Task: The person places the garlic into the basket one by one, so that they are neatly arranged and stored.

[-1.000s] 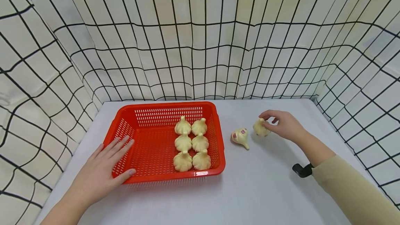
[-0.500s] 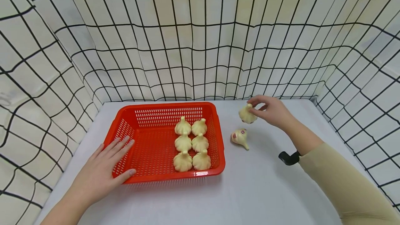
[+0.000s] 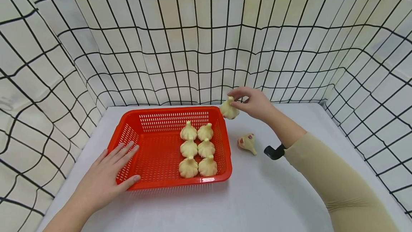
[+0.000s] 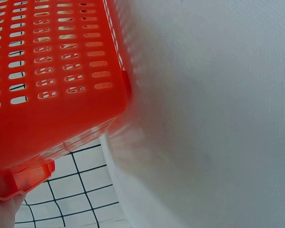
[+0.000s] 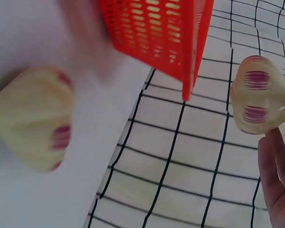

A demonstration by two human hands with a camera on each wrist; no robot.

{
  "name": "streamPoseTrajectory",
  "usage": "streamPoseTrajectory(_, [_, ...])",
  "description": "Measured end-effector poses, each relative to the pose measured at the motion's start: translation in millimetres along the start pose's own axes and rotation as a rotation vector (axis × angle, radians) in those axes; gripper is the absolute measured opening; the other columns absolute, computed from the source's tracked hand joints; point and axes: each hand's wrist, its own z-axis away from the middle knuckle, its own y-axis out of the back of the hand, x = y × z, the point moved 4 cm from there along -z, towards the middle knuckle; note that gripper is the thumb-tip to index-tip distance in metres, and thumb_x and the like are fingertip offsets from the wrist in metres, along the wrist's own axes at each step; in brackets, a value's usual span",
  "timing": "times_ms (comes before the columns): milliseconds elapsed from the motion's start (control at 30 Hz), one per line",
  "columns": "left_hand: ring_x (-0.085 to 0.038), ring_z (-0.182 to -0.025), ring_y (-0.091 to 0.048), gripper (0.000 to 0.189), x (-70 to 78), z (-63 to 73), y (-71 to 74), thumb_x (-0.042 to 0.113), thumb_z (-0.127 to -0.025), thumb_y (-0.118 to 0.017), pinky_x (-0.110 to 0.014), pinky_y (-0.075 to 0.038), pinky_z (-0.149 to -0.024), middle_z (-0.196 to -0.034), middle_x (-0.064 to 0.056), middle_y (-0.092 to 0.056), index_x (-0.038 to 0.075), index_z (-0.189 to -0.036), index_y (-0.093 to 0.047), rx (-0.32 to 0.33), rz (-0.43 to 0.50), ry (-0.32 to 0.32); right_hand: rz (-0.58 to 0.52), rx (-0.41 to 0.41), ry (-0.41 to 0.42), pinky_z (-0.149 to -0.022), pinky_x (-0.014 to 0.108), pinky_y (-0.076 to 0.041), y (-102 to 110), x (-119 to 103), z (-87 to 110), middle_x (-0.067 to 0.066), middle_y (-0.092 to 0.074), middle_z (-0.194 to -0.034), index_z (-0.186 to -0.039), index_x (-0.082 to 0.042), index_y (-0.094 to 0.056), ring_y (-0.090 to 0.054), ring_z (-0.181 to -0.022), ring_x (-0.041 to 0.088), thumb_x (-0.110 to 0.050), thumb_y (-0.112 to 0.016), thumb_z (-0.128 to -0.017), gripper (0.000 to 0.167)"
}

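A garlic bulb (image 3: 229,109) hangs by its stem from the thumb and fingers of my right hand (image 3: 254,104), just at the far right corner of the red basket (image 3: 154,184). Purple marks show on this held garlic bulb (image 5: 257,97) in the right wrist view. Several more garlic bulbs (image 3: 188,148) stand in two columns along the basket's right side, stems up. My left hand (image 3: 104,176) lies with straight, spread fingers over the basket's left rim. One loose garlic bulb (image 3: 247,143) lies on its side on the table, right of the basket.
White cloth covers the table (image 3: 244,199). Black netting (image 3: 206,53) over white sheets walls in the back and both sides. A black wrist-camera mount (image 3: 274,152) sticks out from my right sleeve, low over the table.
My right hand has lifted the garlic bulb off the table and carried it left and away from me to the basket's far right corner. The left hand stays where it was.
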Motion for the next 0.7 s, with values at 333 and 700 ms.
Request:
streamPoseTrajectory(333, [-0.041,-0.140,-0.034,0.088,0.8,-1.0,0.1,0.057,-0.086,-0.068,-0.029,0.019,-0.115,-0.157,-0.013,-0.036,0.022,-0.157,-0.030,-0.014,0.000,0.005,-0.056,-0.082,0.006,-0.085,0.037,-0.055,-37,-36,-34.9,-0.004,-0.070,-0.111,-0.121,-0.021,-0.070,-0.063,-0.105,0.012,-0.026,-0.072,-0.092,0.029])
streamPoseTrajectory(700, [-0.041,-0.140,-0.034,0.088,0.9,-0.1,-0.1,0.059,-0.086,-0.067,-0.031,0.018,-0.116,-0.157,-0.013,-0.036,0.022,-0.157,-0.031,-0.011,-0.001,0.009,-0.037,-0.235,0.062,-0.087,0.030,-0.054,-90,-65,-62.7,-0.007,-0.069,-0.108,-0.117,-0.023,-0.069,-0.066,-0.105,0.012,-0.026,-0.071,-0.093,0.024])
